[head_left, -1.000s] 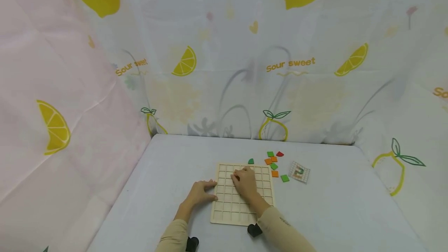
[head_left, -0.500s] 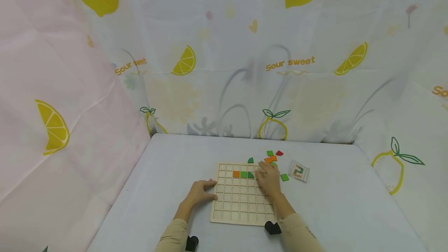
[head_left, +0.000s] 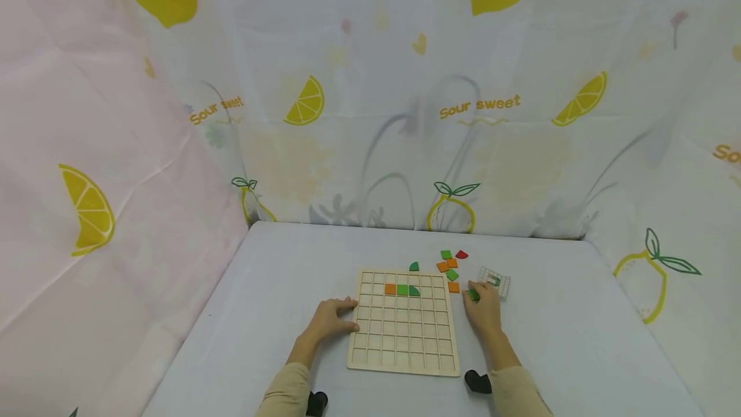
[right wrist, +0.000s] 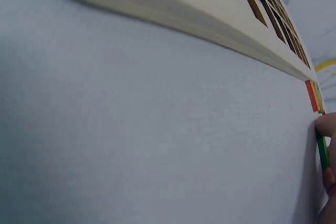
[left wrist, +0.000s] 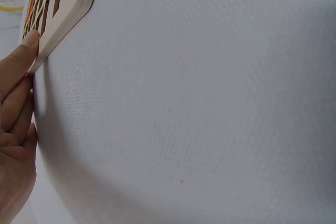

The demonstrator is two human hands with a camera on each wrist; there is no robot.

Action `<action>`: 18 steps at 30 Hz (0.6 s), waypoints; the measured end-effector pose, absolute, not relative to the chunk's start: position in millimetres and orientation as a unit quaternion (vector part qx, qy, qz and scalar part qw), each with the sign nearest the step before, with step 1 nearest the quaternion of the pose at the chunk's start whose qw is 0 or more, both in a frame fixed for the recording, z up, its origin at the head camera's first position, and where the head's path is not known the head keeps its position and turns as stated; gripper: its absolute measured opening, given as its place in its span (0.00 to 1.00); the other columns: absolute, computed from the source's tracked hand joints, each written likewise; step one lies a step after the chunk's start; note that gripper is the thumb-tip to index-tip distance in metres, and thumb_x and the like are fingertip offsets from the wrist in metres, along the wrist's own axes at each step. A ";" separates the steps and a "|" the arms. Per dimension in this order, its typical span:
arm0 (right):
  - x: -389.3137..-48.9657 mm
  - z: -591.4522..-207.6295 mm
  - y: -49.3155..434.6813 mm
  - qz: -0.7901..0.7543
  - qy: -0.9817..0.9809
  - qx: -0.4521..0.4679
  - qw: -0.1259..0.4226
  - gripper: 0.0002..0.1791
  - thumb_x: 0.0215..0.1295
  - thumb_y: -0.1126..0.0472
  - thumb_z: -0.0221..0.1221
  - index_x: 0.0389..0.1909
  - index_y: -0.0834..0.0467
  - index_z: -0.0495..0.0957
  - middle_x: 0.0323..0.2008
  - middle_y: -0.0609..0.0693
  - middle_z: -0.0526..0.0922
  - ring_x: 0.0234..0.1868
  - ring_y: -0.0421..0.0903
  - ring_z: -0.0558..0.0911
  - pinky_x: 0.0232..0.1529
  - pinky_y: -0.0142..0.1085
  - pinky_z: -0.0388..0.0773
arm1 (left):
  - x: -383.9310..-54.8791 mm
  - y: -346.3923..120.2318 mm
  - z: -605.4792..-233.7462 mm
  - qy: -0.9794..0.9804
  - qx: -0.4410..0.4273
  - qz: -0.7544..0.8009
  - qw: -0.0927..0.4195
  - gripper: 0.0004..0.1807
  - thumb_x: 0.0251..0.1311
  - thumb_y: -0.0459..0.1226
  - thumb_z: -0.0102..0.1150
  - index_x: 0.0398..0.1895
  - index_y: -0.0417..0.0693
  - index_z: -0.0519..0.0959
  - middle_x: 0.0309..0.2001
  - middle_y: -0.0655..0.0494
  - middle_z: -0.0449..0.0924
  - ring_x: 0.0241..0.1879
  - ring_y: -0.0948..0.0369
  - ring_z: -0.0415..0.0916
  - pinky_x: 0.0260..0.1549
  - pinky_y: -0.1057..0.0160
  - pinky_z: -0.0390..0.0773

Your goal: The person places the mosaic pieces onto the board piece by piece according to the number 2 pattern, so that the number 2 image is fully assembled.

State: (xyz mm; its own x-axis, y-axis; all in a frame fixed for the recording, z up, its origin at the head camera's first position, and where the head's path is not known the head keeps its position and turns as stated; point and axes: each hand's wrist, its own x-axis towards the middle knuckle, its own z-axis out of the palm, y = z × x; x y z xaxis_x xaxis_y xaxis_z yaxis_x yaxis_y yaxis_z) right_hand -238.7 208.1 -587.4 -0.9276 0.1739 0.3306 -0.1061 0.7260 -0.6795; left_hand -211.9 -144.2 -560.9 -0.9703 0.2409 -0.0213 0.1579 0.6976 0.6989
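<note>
My left hand [head_left: 330, 319] rests at the left edge of a wooden grid board [head_left: 403, 360], thumb and fingers spread along it. In the left wrist view a fingertip [left wrist: 32, 39] lies on the board's rim. The board carries an orange square tile [head_left: 390, 289], a green square tile [head_left: 402, 289] and a dark green rounded tile [head_left: 414, 291] side by side in one row. Right of the board, my right hand [head_left: 485, 309] pinches another green square tile [head_left: 473, 295] at the tabletop. In the right wrist view this green tile [right wrist: 322, 150] shows edge-on between thumb and finger.
Several loose tiles lie beyond the board's far right corner, among them an orange tile [head_left: 454, 287], a green tile [head_left: 452, 275] and a red rounded tile [head_left: 461, 254]. A dark green rounded tile [head_left: 413, 266] sits behind the board. A pattern card [head_left: 503, 285] is partly hidden by my right hand.
My right hand has moved from over the board rightward to the loose green tile and now pinches it. The tile row on the board has come into view. My left hand has stayed put.
</note>
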 end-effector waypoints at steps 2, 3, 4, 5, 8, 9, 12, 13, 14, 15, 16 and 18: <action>-235.8 -584.8 208.7 0.365 -0.913 -0.027 0.180 0.21 0.55 0.67 0.62 0.48 0.75 0.75 0.46 0.72 0.74 0.51 0.67 0.72 0.54 0.57 0.70 | -211.9 -143.8 -560.5 0.920 0.107 0.372 0.055 0.31 0.38 0.40 0.75 0.51 0.40 0.79 0.56 0.41 0.75 0.57 0.41 0.70 0.58 0.42 0.68; -234.3 -582.9 208.6 0.362 -0.916 -0.034 0.170 0.22 0.55 0.66 0.61 0.49 0.75 0.74 0.47 0.73 0.73 0.51 0.67 0.72 0.55 0.57 0.70 | -211.9 -143.6 -560.3 0.921 0.107 0.372 0.054 0.31 0.38 0.39 0.75 0.50 0.40 0.79 0.56 0.41 0.76 0.57 0.40 0.70 0.58 0.42 0.68; -233.0 -580.9 208.7 0.358 -0.919 -0.043 0.161 0.23 0.55 0.66 0.61 0.50 0.76 0.73 0.47 0.74 0.73 0.51 0.67 0.72 0.54 0.58 0.70 | -212.0 -143.4 -559.9 0.920 0.106 0.373 0.054 0.31 0.38 0.39 0.75 0.50 0.40 0.79 0.56 0.41 0.75 0.58 0.40 0.69 0.58 0.42 0.68; -231.6 -578.6 208.9 0.354 -0.921 -0.052 0.151 0.24 0.55 0.66 0.60 0.50 0.77 0.73 0.47 0.74 0.73 0.51 0.67 0.72 0.54 0.58 0.70 | -212.0 -143.2 -559.6 0.920 0.106 0.374 0.055 0.31 0.39 0.40 0.75 0.51 0.40 0.79 0.56 0.41 0.75 0.58 0.40 0.69 0.58 0.42 0.67; -229.3 -572.2 210.1 0.351 -0.926 -0.070 0.120 0.24 0.53 0.67 0.57 0.50 0.77 0.72 0.46 0.73 0.74 0.48 0.65 0.74 0.50 0.56 0.73 | -212.9 -142.7 -559.1 0.918 0.112 0.377 0.053 0.31 0.39 0.39 0.75 0.51 0.39 0.79 0.56 0.40 0.75 0.58 0.38 0.68 0.59 0.41 0.67; -229.0 -570.6 210.7 0.353 -0.926 -0.070 0.113 0.24 0.52 0.67 0.56 0.50 0.77 0.72 0.45 0.73 0.75 0.46 0.63 0.75 0.48 0.55 0.75 | -213.1 -142.5 -559.0 0.917 0.114 0.379 0.052 0.31 0.39 0.39 0.75 0.51 0.39 0.79 0.56 0.40 0.76 0.58 0.38 0.68 0.59 0.41 0.66; -229.5 -569.8 213.1 0.363 -0.923 -0.052 0.114 0.22 0.49 0.69 0.58 0.46 0.77 0.75 0.42 0.70 0.79 0.40 0.57 0.78 0.41 0.48 0.79 | -213.7 -142.4 -559.2 0.914 0.116 0.385 0.052 0.31 0.39 0.39 0.75 0.51 0.39 0.79 0.56 0.39 0.75 0.58 0.38 0.68 0.59 0.40 0.66; -229.1 -570.1 213.1 0.366 -0.922 -0.040 0.120 0.21 0.47 0.69 0.59 0.44 0.76 0.76 0.40 0.69 0.80 0.37 0.55 0.78 0.38 0.46 0.79 | -213.5 -142.4 -559.2 0.913 0.116 0.387 0.054 0.31 0.39 0.39 0.75 0.51 0.38 0.79 0.56 0.39 0.75 0.58 0.38 0.68 0.59 0.40 0.65; -228.7 -570.4 212.4 0.371 -0.920 -0.022 0.129 0.20 0.46 0.70 0.60 0.42 0.76 0.77 0.38 0.68 0.81 0.35 0.53 0.78 0.35 0.43 0.79 | -213.4 -142.6 -559.7 0.912 0.113 0.390 0.058 0.31 0.39 0.38 0.75 0.51 0.38 0.79 0.56 0.39 0.75 0.59 0.38 0.67 0.60 0.40 0.65; -228.4 -571.0 210.5 0.373 -0.918 -0.004 0.137 0.19 0.45 0.70 0.61 0.41 0.75 0.78 0.36 0.66 0.82 0.33 0.51 0.78 0.33 0.41 0.79 | -213.2 -142.8 -560.1 0.912 0.110 0.391 0.061 0.31 0.39 0.38 0.75 0.51 0.38 0.79 0.56 0.39 0.75 0.59 0.38 0.67 0.60 0.40 0.64; -227.8 -571.1 207.7 0.375 -0.916 0.014 0.143 0.18 0.44 0.71 0.62 0.39 0.75 0.79 0.34 0.64 0.82 0.32 0.50 0.78 0.31 0.39 0.79 | -212.9 -143.1 -560.5 0.912 0.107 0.392 0.064 0.31 0.39 0.38 0.75 0.51 0.39 0.79 0.57 0.40 0.74 0.60 0.38 0.67 0.61 0.40 0.64; -226.5 -569.3 198.2 0.387 -0.908 0.051 0.153 0.16 0.44 0.71 0.63 0.37 0.73 0.80 0.31 0.61 0.82 0.31 0.49 0.78 0.30 0.36 0.78 | -212.4 -143.6 -560.7 0.910 0.105 0.394 0.068 0.30 0.39 0.37 0.74 0.51 0.38 0.79 0.57 0.39 0.74 0.60 0.38 0.66 0.61 0.41 0.63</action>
